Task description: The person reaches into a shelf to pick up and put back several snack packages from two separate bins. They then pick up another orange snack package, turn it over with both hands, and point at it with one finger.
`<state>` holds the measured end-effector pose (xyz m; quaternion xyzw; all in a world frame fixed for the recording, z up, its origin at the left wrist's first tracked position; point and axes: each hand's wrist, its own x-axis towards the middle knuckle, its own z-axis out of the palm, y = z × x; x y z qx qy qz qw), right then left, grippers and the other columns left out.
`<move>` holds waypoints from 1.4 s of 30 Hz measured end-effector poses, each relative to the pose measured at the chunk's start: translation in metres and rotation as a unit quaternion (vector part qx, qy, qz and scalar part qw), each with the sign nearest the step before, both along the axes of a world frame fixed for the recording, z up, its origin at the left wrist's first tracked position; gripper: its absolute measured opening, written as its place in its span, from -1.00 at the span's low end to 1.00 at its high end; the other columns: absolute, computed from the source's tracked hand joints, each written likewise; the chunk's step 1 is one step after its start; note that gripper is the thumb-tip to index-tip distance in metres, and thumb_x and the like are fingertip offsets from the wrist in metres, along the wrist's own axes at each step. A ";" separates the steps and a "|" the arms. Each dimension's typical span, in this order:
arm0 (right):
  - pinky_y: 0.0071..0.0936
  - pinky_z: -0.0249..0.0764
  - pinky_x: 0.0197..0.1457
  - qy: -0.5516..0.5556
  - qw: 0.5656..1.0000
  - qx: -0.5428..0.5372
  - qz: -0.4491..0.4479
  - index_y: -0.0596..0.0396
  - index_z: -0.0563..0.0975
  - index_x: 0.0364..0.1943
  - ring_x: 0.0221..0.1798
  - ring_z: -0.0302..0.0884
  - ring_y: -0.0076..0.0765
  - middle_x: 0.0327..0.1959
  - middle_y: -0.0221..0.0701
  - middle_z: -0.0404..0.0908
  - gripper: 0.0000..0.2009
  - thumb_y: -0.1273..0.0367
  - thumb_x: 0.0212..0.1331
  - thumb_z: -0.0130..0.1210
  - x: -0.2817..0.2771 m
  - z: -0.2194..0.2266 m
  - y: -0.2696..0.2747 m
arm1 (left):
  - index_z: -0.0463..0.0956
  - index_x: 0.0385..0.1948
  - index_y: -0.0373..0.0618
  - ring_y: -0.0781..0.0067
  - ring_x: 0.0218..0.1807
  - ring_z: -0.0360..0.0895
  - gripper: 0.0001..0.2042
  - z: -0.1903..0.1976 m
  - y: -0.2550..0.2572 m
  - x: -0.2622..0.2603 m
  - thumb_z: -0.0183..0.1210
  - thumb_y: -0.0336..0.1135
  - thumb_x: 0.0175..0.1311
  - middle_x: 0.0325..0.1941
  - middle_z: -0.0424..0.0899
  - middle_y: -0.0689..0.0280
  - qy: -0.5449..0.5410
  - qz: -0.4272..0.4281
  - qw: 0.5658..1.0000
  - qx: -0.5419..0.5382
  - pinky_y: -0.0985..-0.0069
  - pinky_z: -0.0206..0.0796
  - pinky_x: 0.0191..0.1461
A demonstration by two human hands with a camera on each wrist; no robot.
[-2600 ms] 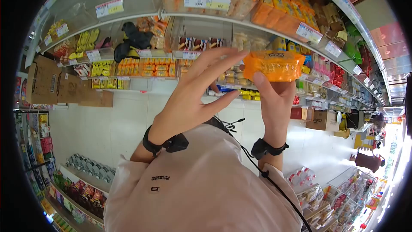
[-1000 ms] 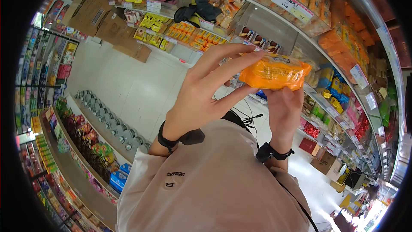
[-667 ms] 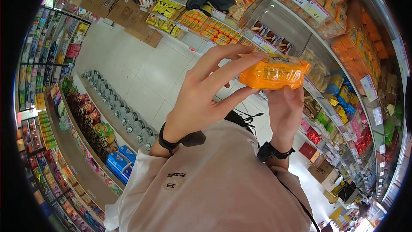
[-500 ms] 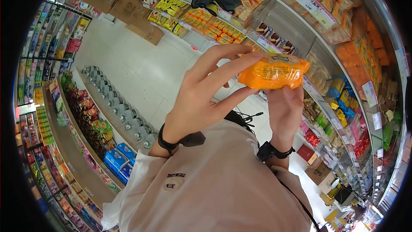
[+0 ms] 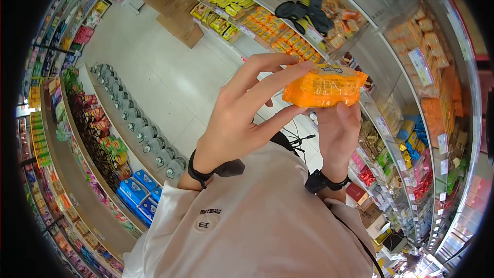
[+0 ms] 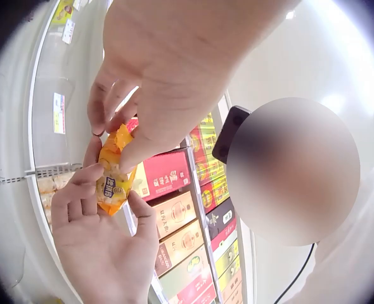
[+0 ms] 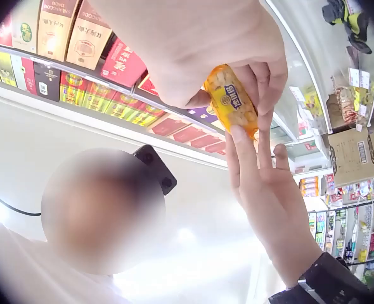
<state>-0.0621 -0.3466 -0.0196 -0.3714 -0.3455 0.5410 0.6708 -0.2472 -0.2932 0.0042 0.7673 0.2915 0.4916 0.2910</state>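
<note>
An orange snack packet (image 5: 327,87) with a shiny wrapper is held up in front of the chest. My left hand (image 5: 239,113) pinches its left end, with fingers along the top and the thumb beneath. From the right and below, my right hand (image 5: 337,136) grips the packet, its thumb on the lower front edge and its other fingers mostly hidden behind. Through a clear window, the packet (image 7: 231,98) shows pale, chunky contents beside a yellow and blue label in the right wrist view. The same label faces the camera on the packet (image 6: 114,177) in the left wrist view.
Shelf bins of wrapped snacks (image 5: 296,44) line the far side and the right. A black object (image 5: 309,13) lies on one shelf. Cardboard boxes (image 5: 175,7) stand at the aisle's end. Large water bottles (image 5: 139,123) line the left shelving, near blue packs (image 5: 139,193).
My left hand has closed its thumb and fingers on the packet's left end. My right thumb has shifted to the lower edge. The head view has turned, swinging the shelves around.
</note>
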 end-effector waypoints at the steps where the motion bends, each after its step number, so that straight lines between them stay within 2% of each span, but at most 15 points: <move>1: -0.18 0.60 -0.04 -0.007 1.000 0.001 0.005 0.22 0.27 0.38 0.10 0.66 -0.13 0.20 -0.14 0.58 -0.32 0.11 0.34 0.24 -0.011 0.000 0.006 | 0.63 0.20 -0.13 0.36 0.07 0.63 -0.46 -0.001 0.004 -0.012 0.47 -0.52 0.09 0.24 0.64 0.12 -0.004 0.004 1.000 -0.004 0.61 0.47 -0.29; 12: -0.17 0.61 -0.03 -0.054 0.998 -0.011 0.042 0.27 0.29 0.36 0.11 0.66 -0.10 0.21 -0.10 0.58 -0.35 0.10 0.37 0.20 -0.115 0.003 0.058 | 0.63 0.20 -0.14 0.38 0.08 0.62 -0.48 -0.011 0.045 -0.120 0.46 -0.51 0.12 0.24 0.64 0.15 -0.042 0.029 0.997 -0.051 0.61 0.46 -0.26; 20: -0.17 0.62 -0.03 -0.066 0.997 -0.012 0.043 0.28 0.27 0.36 0.10 0.67 -0.08 0.21 -0.09 0.58 -0.38 0.12 0.43 0.17 -0.150 0.002 0.083 | 0.63 0.21 -0.13 0.39 0.07 0.61 -0.46 -0.016 0.069 -0.154 0.47 -0.51 0.11 0.22 0.64 0.16 -0.063 0.034 0.995 -0.074 0.61 0.46 -0.25; 30: -0.20 0.60 0.01 -0.067 0.995 -0.004 0.075 0.33 0.35 0.28 0.05 0.67 -0.14 0.16 -0.09 0.62 -0.48 0.16 0.49 0.09 -0.135 -0.001 0.129 | 0.63 0.21 -0.14 0.37 0.07 0.63 -0.46 -0.018 0.111 -0.141 0.48 -0.49 0.10 0.21 0.64 0.14 -0.049 0.044 0.994 -0.091 0.60 0.49 -0.25; 33: -0.13 0.56 0.03 -0.077 0.990 0.004 0.114 0.22 0.32 0.35 0.12 0.65 -0.09 0.22 -0.11 0.59 -0.48 0.17 0.47 0.03 -0.115 -0.004 0.147 | 0.63 0.21 -0.14 0.36 0.08 0.64 -0.46 -0.016 0.127 -0.128 0.49 -0.48 0.10 0.22 0.64 0.13 -0.031 0.060 0.995 -0.077 0.59 0.50 -0.23; 39: -0.16 0.54 0.01 -0.083 0.988 0.037 0.127 0.23 0.35 0.31 0.07 0.67 -0.10 0.18 -0.10 0.62 -0.53 0.21 0.48 0.01 -0.074 0.002 0.183 | 0.61 0.24 -0.14 0.34 0.11 0.64 -0.43 0.002 0.160 -0.091 0.50 -0.46 0.09 0.24 0.64 0.11 0.034 0.074 0.995 -0.054 0.56 0.51 -0.20; 40: -0.22 0.54 0.01 -0.065 0.990 0.041 0.117 0.24 0.37 0.28 0.03 0.69 -0.15 0.13 -0.12 0.65 -0.56 0.22 0.50 0.01 -0.068 0.003 0.188 | 0.60 0.25 -0.14 0.34 0.12 0.64 -0.41 0.005 0.165 -0.084 0.50 -0.46 0.08 0.25 0.64 0.11 0.046 0.072 0.995 -0.049 0.55 0.52 -0.19; 42: -0.34 0.54 0.00 -0.032 0.993 0.047 0.099 0.27 0.42 0.23 -0.06 0.71 -0.24 0.04 -0.15 0.70 -0.62 0.26 0.52 0.01 -0.057 0.004 0.198 | 0.63 0.12 -0.18 0.33 0.10 0.64 -0.50 0.012 0.175 -0.065 0.51 -0.48 0.07 0.19 0.65 0.11 0.040 0.083 0.994 -0.054 0.54 0.50 -0.16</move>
